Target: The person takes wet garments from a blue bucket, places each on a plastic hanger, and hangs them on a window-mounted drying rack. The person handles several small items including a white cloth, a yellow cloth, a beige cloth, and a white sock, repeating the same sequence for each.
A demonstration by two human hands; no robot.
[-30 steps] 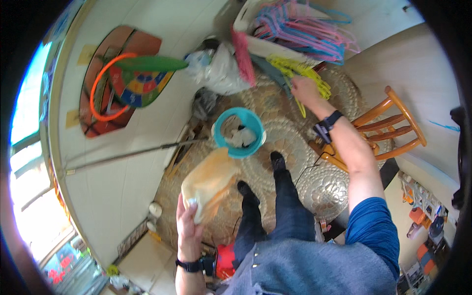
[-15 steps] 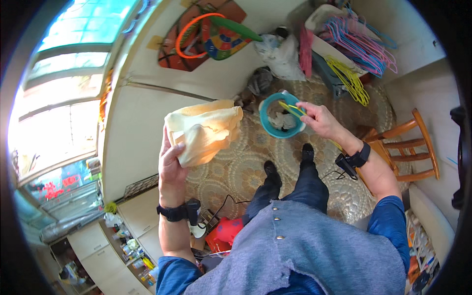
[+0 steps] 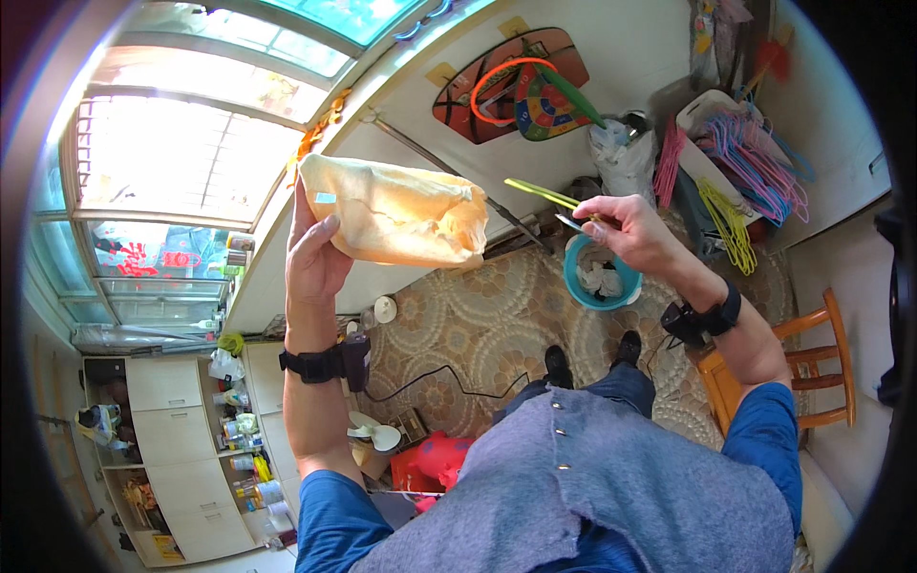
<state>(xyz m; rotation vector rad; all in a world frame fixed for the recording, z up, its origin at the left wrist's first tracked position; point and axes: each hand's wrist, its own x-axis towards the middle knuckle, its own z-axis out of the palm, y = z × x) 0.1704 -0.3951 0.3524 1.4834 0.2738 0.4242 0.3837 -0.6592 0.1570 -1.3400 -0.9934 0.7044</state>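
A pale orange-yellow cloth (image 3: 406, 212) with a small light label hangs from my left hand (image 3: 315, 250), its fingers closed on the left end. The cloth is held raised in front of the window side, its right end loose and crumpled. My right hand (image 3: 630, 227) pinches a yellow-green clothes hanger (image 3: 540, 193), which points left toward the cloth and is apart from it. Below the right hand stands a teal bucket (image 3: 576, 284) on the floor, with a greyish-white cloth (image 3: 600, 275) inside.
Pink, blue and purple hangers (image 3: 755, 158) fill a white bin at the far right, with yellow-green hangers (image 3: 728, 224) over its side. A wooden chair (image 3: 829, 358) stands at the right. A toy basketball board (image 3: 458, 100) is on the far wall. A black cable (image 3: 444, 371) crosses the patterned floor.
My view has turned to the left. The cloth is lifted higher and spread out sideways. The hanger has come up from over the bucket, toward the cloth.
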